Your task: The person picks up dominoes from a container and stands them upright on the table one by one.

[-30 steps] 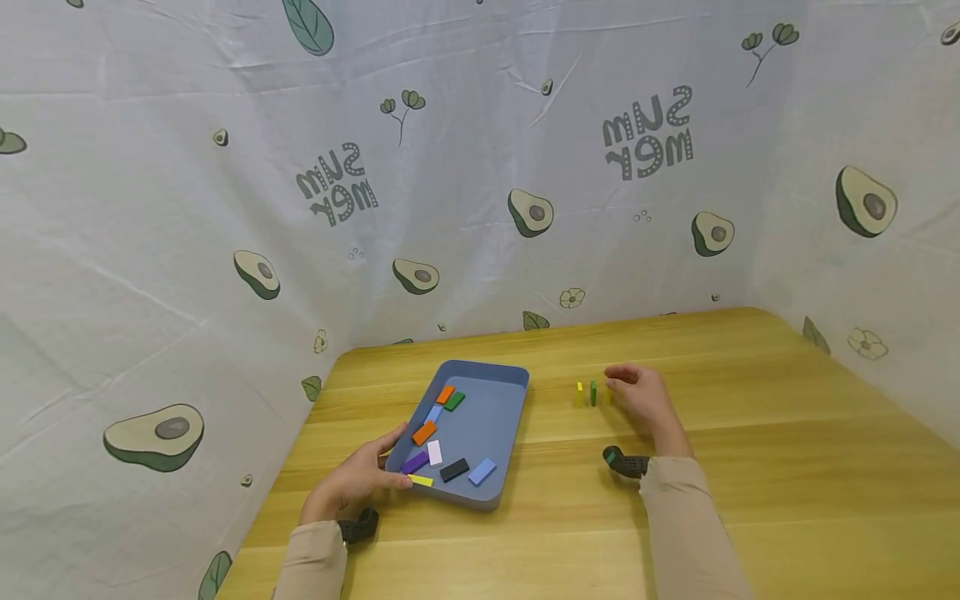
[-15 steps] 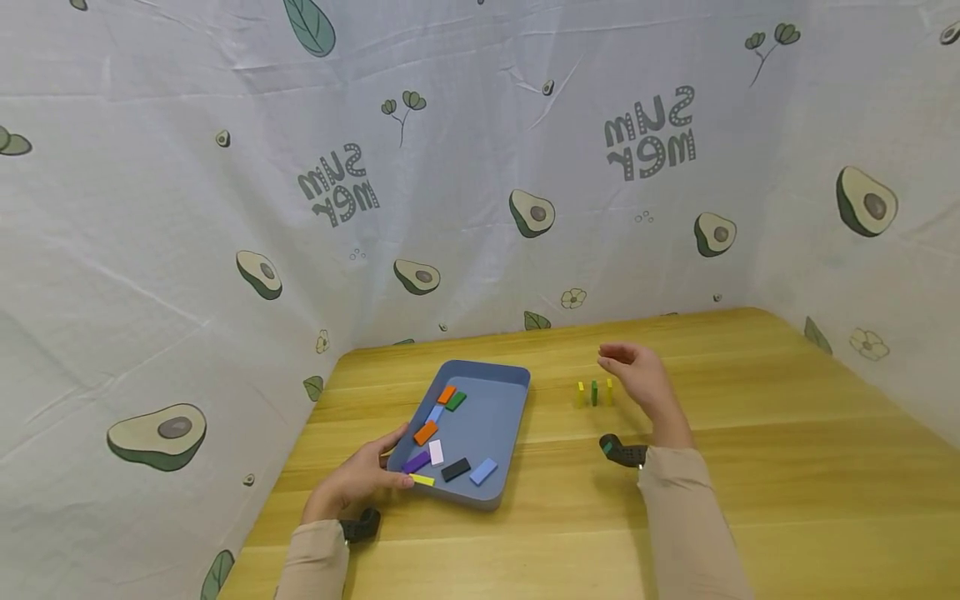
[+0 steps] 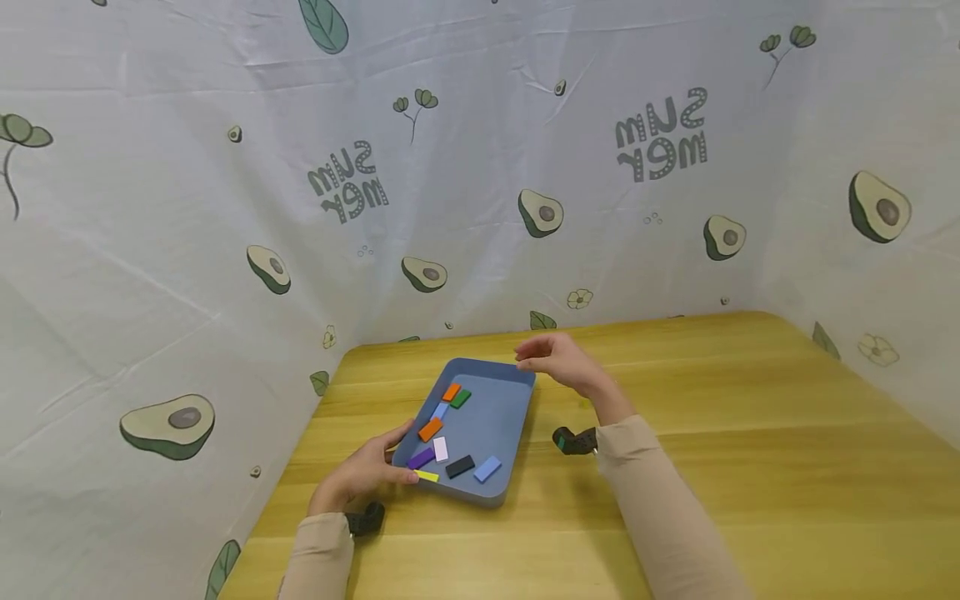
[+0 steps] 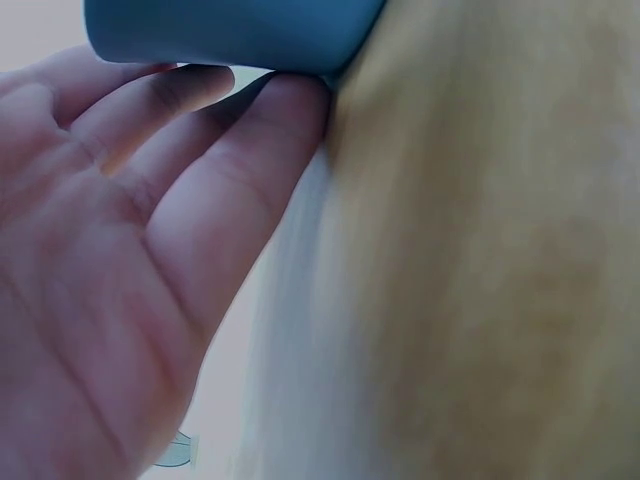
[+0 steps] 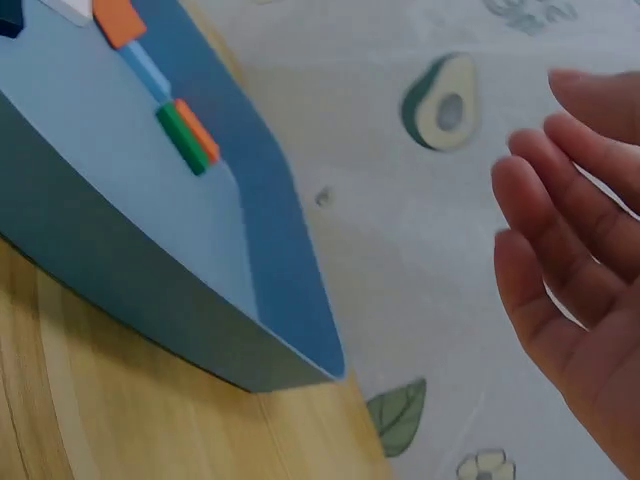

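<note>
A blue-grey tray [image 3: 480, 496] stands on the table, holding several domino-like blocks. Among them lie a black block [image 3: 460, 467], a white block [image 3: 440, 449], a green block [image 3: 461, 399] and a purple block [image 3: 421, 458]. My left hand [image 3: 365, 472] grips the tray's near left corner, thumb at the front wall and fingers along the left side. Over the tray's far right corner hovers my right hand [image 3: 558, 360], its fingers loosely bent. Nothing lies between those fingers in the right wrist view. My right hand and wrist cover the place where small upright blocks stood.
The wooden table [image 3: 750, 433] stretches off to the right and toward me. A white printed cloth [image 3: 465, 192] hangs behind it and along its sides. A black device [image 3: 575, 441] is strapped at my right wrist, and another black device [image 3: 366, 521] at my left.
My right hand has let go of a yellow block, left standing beside a green and another yellow one, then risen and moved left to the tray. The left hand stays at its corner.
</note>
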Available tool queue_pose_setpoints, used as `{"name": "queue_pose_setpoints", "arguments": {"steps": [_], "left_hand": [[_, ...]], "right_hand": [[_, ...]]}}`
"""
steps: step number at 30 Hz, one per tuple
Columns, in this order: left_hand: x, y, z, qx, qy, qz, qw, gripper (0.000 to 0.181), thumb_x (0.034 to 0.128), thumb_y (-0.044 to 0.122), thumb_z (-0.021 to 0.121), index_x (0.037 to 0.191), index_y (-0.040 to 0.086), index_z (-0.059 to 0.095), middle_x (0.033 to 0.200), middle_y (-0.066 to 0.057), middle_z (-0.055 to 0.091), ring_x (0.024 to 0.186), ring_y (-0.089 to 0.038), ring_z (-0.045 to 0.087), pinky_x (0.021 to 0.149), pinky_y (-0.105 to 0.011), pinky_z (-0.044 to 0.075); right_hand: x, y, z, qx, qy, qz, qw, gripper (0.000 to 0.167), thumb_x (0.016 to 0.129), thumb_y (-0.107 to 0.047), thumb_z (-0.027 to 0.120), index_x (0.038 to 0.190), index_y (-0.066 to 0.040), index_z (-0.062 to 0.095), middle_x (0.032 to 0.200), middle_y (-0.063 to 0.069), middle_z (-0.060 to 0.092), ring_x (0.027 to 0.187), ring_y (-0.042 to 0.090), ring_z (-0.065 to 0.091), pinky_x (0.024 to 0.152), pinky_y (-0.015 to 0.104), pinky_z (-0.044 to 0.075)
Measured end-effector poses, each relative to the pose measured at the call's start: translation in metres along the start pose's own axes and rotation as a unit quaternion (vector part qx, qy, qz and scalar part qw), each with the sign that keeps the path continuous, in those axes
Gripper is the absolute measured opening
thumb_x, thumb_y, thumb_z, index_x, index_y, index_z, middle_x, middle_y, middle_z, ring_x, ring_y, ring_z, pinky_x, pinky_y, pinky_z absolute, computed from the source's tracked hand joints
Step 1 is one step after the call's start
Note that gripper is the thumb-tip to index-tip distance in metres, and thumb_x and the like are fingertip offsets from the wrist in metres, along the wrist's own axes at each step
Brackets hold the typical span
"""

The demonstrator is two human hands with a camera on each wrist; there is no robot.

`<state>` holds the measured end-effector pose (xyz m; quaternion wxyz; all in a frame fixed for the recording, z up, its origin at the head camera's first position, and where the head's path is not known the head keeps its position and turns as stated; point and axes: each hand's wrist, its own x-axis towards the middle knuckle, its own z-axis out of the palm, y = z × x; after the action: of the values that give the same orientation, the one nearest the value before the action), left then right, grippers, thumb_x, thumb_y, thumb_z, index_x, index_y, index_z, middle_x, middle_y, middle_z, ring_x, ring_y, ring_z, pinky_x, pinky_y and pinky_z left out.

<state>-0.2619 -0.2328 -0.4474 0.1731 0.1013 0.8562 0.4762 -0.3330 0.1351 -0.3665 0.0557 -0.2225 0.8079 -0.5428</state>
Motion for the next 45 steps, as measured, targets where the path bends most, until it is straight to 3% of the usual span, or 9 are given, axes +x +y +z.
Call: {"name": "queue_pose_setpoints", "arguments": {"steps": [4,8,16,25,32,45], "left_hand": [[0.002,0.0,0.0,-0.003,-0.002,0.002,1.0,0.105,0.0777,0.026,0.087,0.161,0.013,0.024,0.164,-0.022,0.024,0.14,-0.051,0.038,0.113,-0.064,0.033],[0.002,-0.001,0.0,-0.003,-0.004,0.009,0.9999,0.105,0.0779,0.026,0.087,0.161,0.013,0.023,0.164,-0.022,0.023,0.141,-0.05,0.038,0.114,-0.064,0.033],[0.003,-0.002,0.001,0.001,-0.002,0.01,0.9999,0.105,0.0784,0.026,0.087,0.161,0.013,0.023,0.164,-0.022,0.025,0.14,-0.05,0.04,0.114,-0.063,0.033],[0.001,-0.002,0.0,-0.006,-0.01,0.02,0.9997,0.103,0.0803,0.026,0.085,0.16,0.01,0.022,0.164,-0.023,0.024,0.139,-0.049,0.042,0.113,-0.062,0.034],[0.002,-0.002,-0.002,-0.001,-0.011,0.022,0.9997,0.103,0.0806,0.027,0.085,0.161,0.01,0.022,0.164,-0.023,0.024,0.138,-0.049,0.043,0.113,-0.063,0.035],[0.002,-0.003,-0.003,-0.005,-0.022,0.037,0.9991,0.103,0.0818,0.025,0.084,0.16,0.007,0.021,0.165,-0.023,0.021,0.141,-0.05,0.038,0.114,-0.06,0.035]], "right_hand": [[0.014,-0.008,0.011,0.008,-0.084,0.014,0.9963,0.032,0.094,-0.004,0.066,0.124,0.007,0.063,0.119,0.021,0.067,0.102,0.019,0.067,0.101,0.045,0.053],[0.027,-0.015,0.02,-0.003,-0.16,0.036,0.9864,0.029,0.092,-0.002,0.068,0.12,0.005,0.065,0.115,0.016,0.069,0.098,0.016,0.067,0.098,0.04,0.055],[0.048,-0.016,0.039,-0.044,-0.261,0.069,0.9617,0.024,0.091,-0.002,0.069,0.115,0.001,0.067,0.122,0.025,0.066,0.097,0.014,0.066,0.095,0.031,0.056],[0.061,-0.011,0.076,-0.066,-0.334,0.106,0.9344,0.032,0.091,0.004,0.067,0.122,0.011,0.063,0.104,0.008,0.069,0.09,0.012,0.065,0.094,0.034,0.057],[0.064,-0.014,0.095,-0.104,-0.371,0.12,0.915,0.028,0.089,0.004,0.07,0.116,0.005,0.067,0.097,0.002,0.068,0.089,0.012,0.063,0.089,0.028,0.057],[0.068,-0.012,0.114,-0.17,-0.391,0.126,0.8957,0.015,0.085,0.0,0.075,0.097,-0.009,0.073,0.089,-0.001,0.068,0.083,0.011,0.06,0.08,0.024,0.054]]}}
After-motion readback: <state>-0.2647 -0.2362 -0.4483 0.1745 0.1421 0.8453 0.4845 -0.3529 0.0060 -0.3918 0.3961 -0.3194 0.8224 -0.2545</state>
